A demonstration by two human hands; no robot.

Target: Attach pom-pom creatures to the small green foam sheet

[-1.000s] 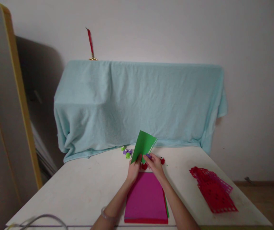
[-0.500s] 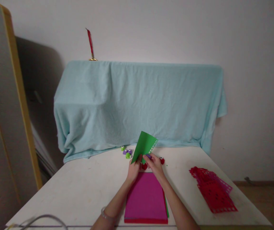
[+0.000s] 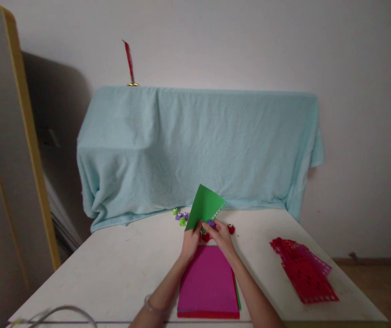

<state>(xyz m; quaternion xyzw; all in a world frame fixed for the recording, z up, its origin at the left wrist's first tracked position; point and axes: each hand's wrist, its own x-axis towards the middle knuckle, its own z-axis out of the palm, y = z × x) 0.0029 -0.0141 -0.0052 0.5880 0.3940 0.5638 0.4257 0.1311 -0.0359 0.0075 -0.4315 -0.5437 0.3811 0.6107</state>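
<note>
My left hand is closed on a sheet of green paper, which is tilted up off the table. A row of small punched holes runs along the sheet's right edge. My right hand grips a small purple paper punch at the lower part of that edge. Part of the punch is hidden by my fingers. Just behind my wrists lies a red punch, partly covered, and to the right of my right hand sits another red punch with a white eye.
Several green and purple punches with eyes stand left of the paper. A stack of magenta and red paper lies between my forearms. Punched red sheets are piled at the right. A light blue cloth hangs behind the table.
The green paper has shifted slightly up and left and turned a little. Both hands stay at nearly the same place, still holding the paper and the purple punch.
</note>
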